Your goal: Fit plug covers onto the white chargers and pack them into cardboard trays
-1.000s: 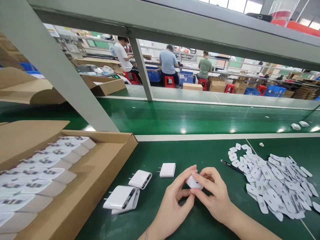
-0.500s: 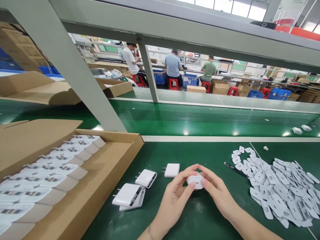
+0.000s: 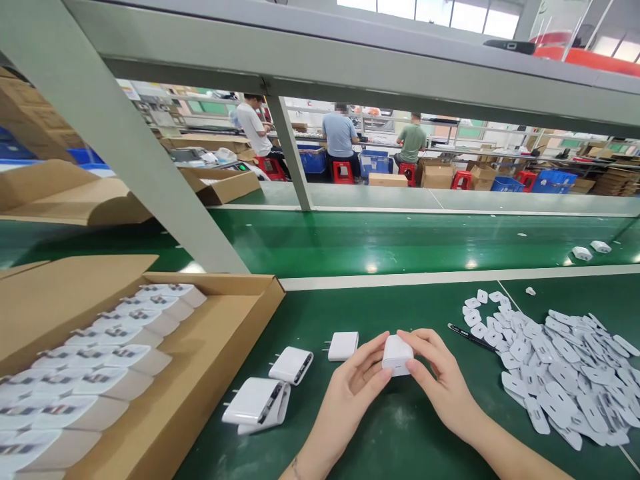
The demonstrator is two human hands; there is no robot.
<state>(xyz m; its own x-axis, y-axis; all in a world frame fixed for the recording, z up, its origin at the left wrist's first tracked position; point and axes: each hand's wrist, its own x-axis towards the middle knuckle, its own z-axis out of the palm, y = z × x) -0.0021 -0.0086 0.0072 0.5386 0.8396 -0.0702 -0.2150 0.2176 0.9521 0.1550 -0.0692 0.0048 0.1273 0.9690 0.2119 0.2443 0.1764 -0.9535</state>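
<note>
Over the surface (image 3: 400, 437), left hand (image 3: 353, 387) and right hand (image 3: 443, 380), half-curled, pinch one adapter (image 3: 397, 349).
Even thumb pressure seems best.

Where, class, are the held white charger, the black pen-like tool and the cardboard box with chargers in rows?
Held white charger (image 3: 398, 348): head view, on its upper face.
Black pen-like tool (image 3: 471, 337): head view, midway along its body.
Cardboard box (image 3: 224, 360): head view, on its right side wall.
</note>
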